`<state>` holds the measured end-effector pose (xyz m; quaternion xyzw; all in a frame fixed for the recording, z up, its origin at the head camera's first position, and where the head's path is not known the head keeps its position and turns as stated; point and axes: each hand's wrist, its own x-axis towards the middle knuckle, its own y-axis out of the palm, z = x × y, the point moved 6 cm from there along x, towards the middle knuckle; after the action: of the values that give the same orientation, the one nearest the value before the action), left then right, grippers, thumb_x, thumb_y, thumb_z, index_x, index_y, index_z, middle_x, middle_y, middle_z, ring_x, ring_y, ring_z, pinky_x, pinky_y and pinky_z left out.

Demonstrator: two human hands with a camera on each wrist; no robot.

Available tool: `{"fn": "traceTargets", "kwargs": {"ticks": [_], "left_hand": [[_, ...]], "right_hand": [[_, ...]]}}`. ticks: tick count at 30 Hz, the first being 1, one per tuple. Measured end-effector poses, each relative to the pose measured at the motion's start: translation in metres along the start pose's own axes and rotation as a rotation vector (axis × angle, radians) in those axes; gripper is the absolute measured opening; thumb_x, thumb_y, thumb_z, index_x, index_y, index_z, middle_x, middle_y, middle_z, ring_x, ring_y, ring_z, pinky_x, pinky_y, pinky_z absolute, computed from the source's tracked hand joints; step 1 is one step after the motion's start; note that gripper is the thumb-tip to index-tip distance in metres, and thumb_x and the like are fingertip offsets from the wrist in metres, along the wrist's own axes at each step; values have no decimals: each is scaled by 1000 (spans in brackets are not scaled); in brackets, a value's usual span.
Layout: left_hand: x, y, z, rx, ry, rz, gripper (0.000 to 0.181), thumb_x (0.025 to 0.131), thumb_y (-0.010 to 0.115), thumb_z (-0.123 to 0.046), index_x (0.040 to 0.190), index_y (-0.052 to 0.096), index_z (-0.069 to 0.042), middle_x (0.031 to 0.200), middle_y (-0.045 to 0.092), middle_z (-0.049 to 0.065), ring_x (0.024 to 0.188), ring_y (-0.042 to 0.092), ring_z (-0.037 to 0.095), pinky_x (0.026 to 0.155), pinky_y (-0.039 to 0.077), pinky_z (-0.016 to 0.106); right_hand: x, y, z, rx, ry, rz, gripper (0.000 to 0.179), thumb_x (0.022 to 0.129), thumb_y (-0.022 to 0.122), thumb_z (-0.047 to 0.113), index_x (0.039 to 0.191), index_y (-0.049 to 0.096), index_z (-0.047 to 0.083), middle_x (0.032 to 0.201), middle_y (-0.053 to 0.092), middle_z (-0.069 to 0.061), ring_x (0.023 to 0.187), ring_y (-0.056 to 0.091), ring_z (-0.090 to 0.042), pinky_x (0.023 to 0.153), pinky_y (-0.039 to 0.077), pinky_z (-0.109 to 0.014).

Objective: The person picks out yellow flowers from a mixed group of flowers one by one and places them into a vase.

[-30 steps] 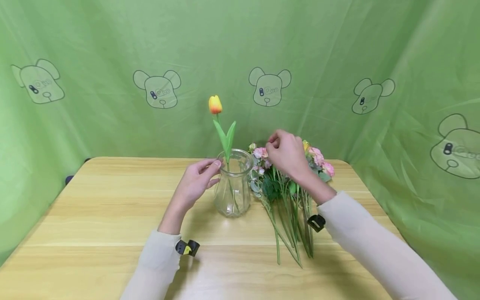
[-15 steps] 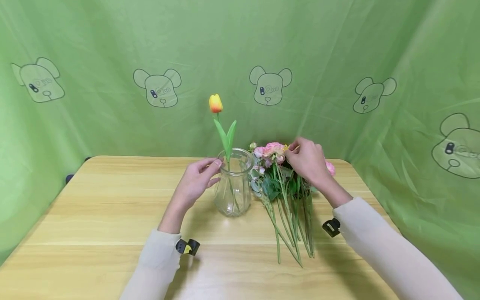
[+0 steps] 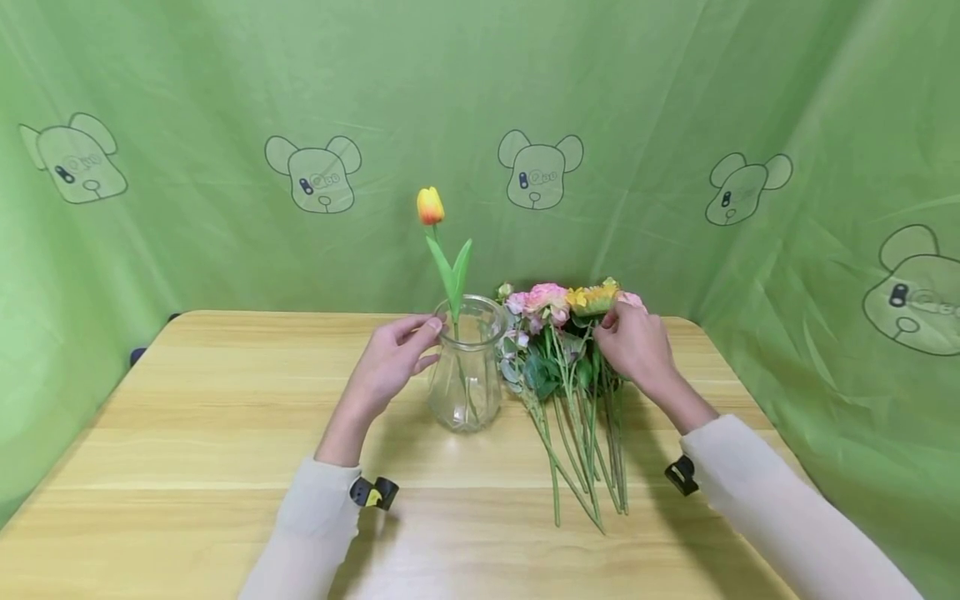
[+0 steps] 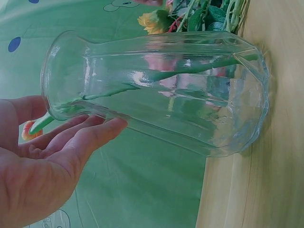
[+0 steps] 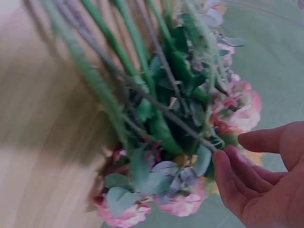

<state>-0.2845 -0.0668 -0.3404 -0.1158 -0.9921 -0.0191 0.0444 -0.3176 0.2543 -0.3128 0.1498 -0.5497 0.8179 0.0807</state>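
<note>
A clear glass vase [image 3: 465, 392] stands upright on the table, holding one yellow-orange tulip [image 3: 431, 206] with green leaves. My left hand [image 3: 393, 358] holds the vase at its rim, thumb near the lip and fingers against the outside, as the left wrist view shows. My right hand [image 3: 637, 346] is over the right side of a bunch of flowers. In the right wrist view its fingertips [image 5: 223, 159] are right at a thin stem [image 5: 161, 107], close to a yellow flower [image 3: 594, 300], with a gap between thumb and fingers.
Pink flowers [image 3: 547, 297] lie in the bunch right of the vase, their long green stems [image 3: 577, 475] pointing toward the front of the wooden table [image 3: 210, 433]. A green curtain [image 3: 420, 75] with printed bear heads encloses the back and sides.
My right hand has moved right and toward me over the bunch, uncovering the pink and yellow flower heads. My left hand stays on the vase.
</note>
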Motion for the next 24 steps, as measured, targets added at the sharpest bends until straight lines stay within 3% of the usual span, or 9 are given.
{"fn": "traceTargets", "kwargs": {"ticks": [3, 10, 18, 24], "left_hand": [[0, -1, 0, 2, 0, 2, 45, 107, 54, -25, 140, 54, 5, 146, 56, 17, 136, 54, 29, 107, 55, 34], [1, 0, 0, 4, -1, 3, 44, 106, 54, -24, 140, 55, 5, 145, 57, 18, 136, 55, 30, 107, 55, 34], [0, 0, -1, 8, 1, 8, 45, 107, 54, -25, 140, 54, 5, 146, 56, 18, 137, 53, 30, 108, 54, 36], [0, 0, -1, 4, 1, 9, 44, 107, 53, -24, 140, 54, 5, 146, 56, 18, 137, 53, 31, 108, 54, 36]], "right_hand": [[-3, 5, -5, -19, -18, 8, 16, 90, 66, 11, 93, 67, -5, 81, 71, -21, 58, 59, -28, 54, 52, -43], [-7, 16, -16, -40, 17, 76, 23, 89, 73, 16, 98, 68, -5, 89, 71, -24, 76, 65, -38, 71, 55, -55], [-11, 26, -23, -28, 71, 165, 30, 89, 74, 18, 106, 66, -6, 89, 71, -23, 65, 61, -29, 52, 53, -37], [-12, 29, -25, -8, 62, 154, 30, 88, 74, 15, 107, 68, -7, 91, 72, -25, 68, 64, -33, 59, 57, -44]]}}
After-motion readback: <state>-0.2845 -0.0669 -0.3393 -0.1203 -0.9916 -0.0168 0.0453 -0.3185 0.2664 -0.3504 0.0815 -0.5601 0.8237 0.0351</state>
